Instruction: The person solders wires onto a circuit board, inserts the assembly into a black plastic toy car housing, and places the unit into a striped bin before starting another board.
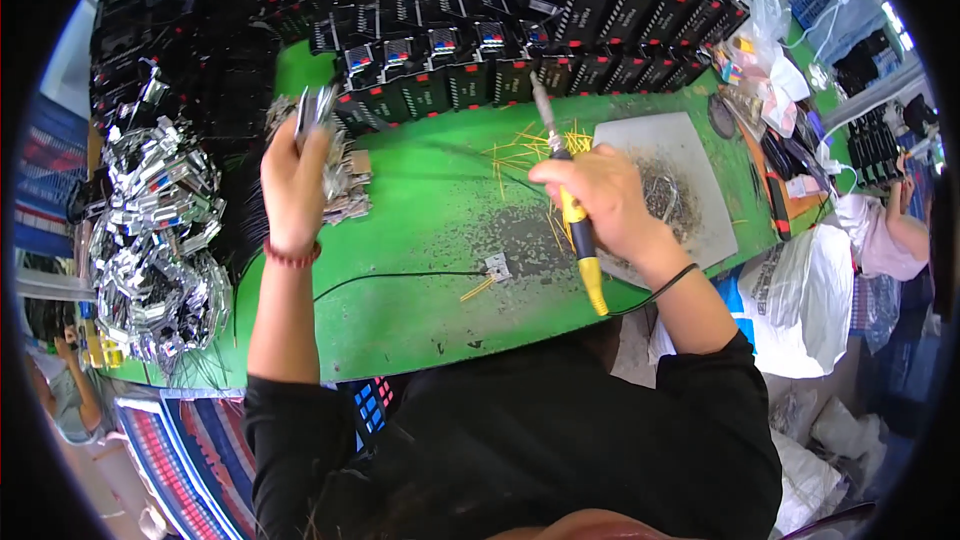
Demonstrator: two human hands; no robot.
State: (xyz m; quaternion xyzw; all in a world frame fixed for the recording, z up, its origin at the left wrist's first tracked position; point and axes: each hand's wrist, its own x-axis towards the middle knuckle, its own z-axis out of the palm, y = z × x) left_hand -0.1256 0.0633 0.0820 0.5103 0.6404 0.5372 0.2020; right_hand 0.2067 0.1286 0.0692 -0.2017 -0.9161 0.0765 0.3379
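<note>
My right hand [610,202] is wrapped around a soldering iron [586,258] with a yellow and black handle. Its metal barrel points away from me, above the green table. On the left, my raised left hand [290,190] pinches a shiny silver piece [317,110], blurred by motion. Just beyond and beside that hand lies a pile of small flat pieces [346,185]. Between my forearms, a small square plate [497,266] rests with a black cable and thin yellow wires at it. More thin yellow wires [530,152] are scattered close to the iron.
Black boxes [470,85] stand in rows along the back. A heap of shiny silver parts [160,270] with black cables covers the left end. A grey board [705,175] strewn with dark bits lies at right, with a white plastic bag [800,305] past the table [410,330] edge.
</note>
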